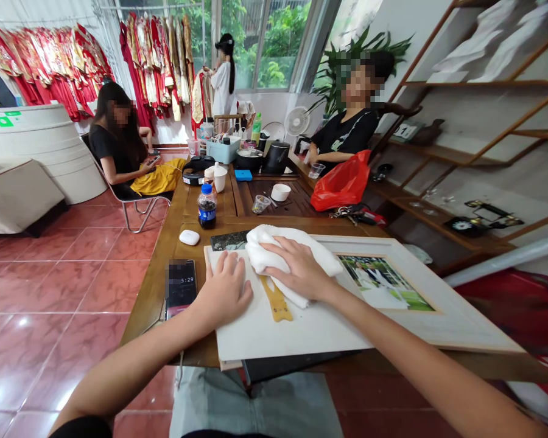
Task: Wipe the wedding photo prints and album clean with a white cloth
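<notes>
My left hand [228,287] lies flat with fingers apart on the left part of a white board [251,340], part of a large framed wedding photo [383,281] or a panel lying over it. My right hand [296,264] grips a bunched white towel [322,249] and presses it onto the board. A flat yellow piece with a small face on its end [279,307] sticks out from beneath the towel toward me. Behind the towel, the corner of a dark patterned sheet [228,241] shows.
Left of the board are a phone [181,286], a white earbud case [189,237] and a cola bottle [207,207]. Farther back on the wooden table [159,267] are a white bowl [281,193], a red plastic bag [342,182] and keys [354,213]. Two people sit nearby; another stands by hanging garments.
</notes>
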Available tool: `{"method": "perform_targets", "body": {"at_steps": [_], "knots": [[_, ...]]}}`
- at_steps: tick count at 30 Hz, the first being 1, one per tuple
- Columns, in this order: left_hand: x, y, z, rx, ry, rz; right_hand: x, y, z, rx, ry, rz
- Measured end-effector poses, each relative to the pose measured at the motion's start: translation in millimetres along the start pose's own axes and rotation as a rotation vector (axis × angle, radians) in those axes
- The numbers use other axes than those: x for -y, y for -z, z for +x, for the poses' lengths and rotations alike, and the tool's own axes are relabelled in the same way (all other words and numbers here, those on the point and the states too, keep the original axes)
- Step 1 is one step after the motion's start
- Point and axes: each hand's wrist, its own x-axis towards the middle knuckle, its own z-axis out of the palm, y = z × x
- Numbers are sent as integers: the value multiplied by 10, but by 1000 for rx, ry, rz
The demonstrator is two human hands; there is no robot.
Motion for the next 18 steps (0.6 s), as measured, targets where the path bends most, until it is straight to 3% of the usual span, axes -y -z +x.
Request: {"method": "perform_targets", "body": {"at_steps": [7,18], "knots": [[14,-7,12,-31,-22,-12,45,1,-224,18,27,-21],[26,-35,25,-36,-8,-23,273,53,-1073,-58,251,-88]]}}
